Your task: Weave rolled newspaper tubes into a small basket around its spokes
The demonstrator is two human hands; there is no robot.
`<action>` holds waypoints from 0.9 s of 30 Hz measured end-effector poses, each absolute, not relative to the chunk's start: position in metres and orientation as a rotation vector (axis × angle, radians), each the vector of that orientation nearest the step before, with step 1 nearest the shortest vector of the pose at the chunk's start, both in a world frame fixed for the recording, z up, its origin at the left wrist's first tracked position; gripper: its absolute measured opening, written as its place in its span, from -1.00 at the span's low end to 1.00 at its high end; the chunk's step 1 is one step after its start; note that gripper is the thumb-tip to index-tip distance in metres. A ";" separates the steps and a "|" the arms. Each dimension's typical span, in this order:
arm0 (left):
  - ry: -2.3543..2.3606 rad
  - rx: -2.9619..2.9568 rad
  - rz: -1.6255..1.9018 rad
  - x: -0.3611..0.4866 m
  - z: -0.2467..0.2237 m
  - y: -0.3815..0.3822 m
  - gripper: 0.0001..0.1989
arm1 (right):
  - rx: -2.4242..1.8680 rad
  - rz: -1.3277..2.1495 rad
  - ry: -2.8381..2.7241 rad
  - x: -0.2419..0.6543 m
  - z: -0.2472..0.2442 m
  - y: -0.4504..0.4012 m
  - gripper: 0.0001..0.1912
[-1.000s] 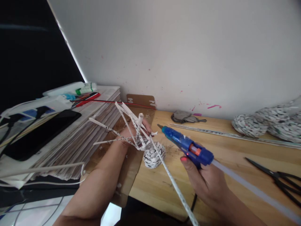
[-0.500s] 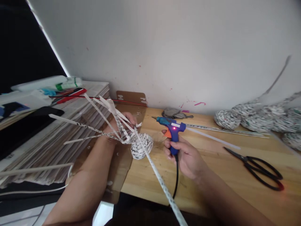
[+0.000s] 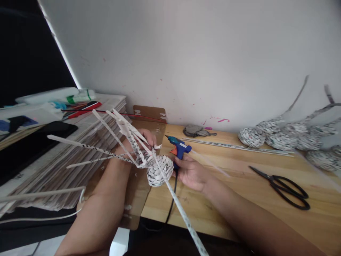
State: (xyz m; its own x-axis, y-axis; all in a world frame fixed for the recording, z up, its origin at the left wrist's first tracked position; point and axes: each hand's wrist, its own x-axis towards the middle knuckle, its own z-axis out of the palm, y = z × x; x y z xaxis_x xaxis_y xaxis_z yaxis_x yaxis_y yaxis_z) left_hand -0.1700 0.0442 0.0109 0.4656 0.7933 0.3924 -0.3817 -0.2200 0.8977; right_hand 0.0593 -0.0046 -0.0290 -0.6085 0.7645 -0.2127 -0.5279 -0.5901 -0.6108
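Observation:
My left hand (image 3: 147, 138) is closed on a woven paper piece (image 3: 160, 170) made of rolled newspaper strips, gripping it from behind near its neck. A rounded woven ball forms its near end, and loose paper strips (image 3: 90, 147) fan out to the left and upward. One long strip (image 3: 183, 213) runs down toward me. In my right hand (image 3: 190, 170) is a blue hot glue gun (image 3: 180, 147) with an orange trigger, my fingers wrapped round its handle. Its nozzle points up and left, close to my left hand but apart from it. A clear glue stick (image 3: 210, 163) sticks out of its back.
Black-handled scissors (image 3: 282, 186) lie on the wooden table (image 3: 226, 217) at right. Several woven paper pieces (image 3: 282, 137) stand by the wall, beside rolled paper sticks (image 3: 239, 147). A grey cloth (image 3: 198, 131) lies behind. Stacked newspapers (image 3: 53, 177) fill the left, near a brown board (image 3: 135, 192).
My right hand has brought the glue gun left, nearer to the woven piece. My left hand keeps its hold on the piece, almost in the same place.

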 end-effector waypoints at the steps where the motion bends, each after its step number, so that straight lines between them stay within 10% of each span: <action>1: 0.390 1.419 1.131 -0.170 0.012 0.044 -0.73 | -0.610 2.190 -0.631 0.051 -0.030 -0.002 -0.74; 14: 0.405 1.426 1.094 -0.163 0.005 0.044 -0.72 | -1.079 2.001 -1.175 0.025 -0.035 0.017 -0.60; 21: 0.605 1.299 0.952 -0.153 -0.005 0.040 -0.78 | -1.561 0.314 -2.294 0.117 0.004 0.055 -0.79; 27: 0.751 1.266 0.865 -0.143 -0.005 0.041 -0.78 | -1.661 0.151 -2.297 0.136 -0.022 0.092 -0.81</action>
